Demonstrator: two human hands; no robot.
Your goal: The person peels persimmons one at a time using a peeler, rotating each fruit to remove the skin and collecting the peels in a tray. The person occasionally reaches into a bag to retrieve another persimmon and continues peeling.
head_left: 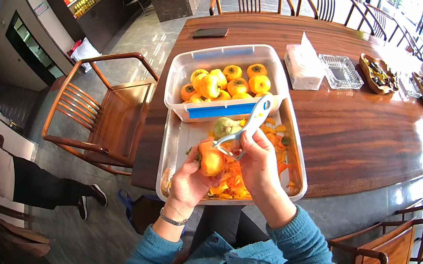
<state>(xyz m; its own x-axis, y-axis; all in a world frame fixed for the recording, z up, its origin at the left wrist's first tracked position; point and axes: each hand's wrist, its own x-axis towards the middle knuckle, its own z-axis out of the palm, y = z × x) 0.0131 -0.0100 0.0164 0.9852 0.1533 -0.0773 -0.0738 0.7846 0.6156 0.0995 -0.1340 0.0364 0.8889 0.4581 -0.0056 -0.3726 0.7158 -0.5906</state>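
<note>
Peeling going on right over the metal tray (292, 145), close to the near table edge. Left hand (188, 179) wrapped around an orange persimmon (210, 161), fingers closed on it from below and the left, stem end pointing roughly left. Right hand (259, 162) clamped on a peeler (249, 124) with a white and blue handle, handle running up and away toward the far right, blade end down against the top right of the fruit. So: fruit sits just left of and below the right hand, touching the blade, and the peeler's long axis slants from lower left to upper right across it. Both hands basically meeting at the fruit, nothing between them. Heap of orange peels (233, 185) directly underneath, spread along the right side of the tray too. One greenish fruit (226, 127) lying in the tray just beyond the hands, nearly touching the peeler shaft. Clear plastic tub (189, 64) full of more orange fruit resting across the far end of the tray, just past the peeler handle, so not much room going forward. More room to the right over bare wooden table (367, 136). Tissue box (303, 66), glass dish (340, 71) and a dark phone (209, 32) well apart, further back.
</note>
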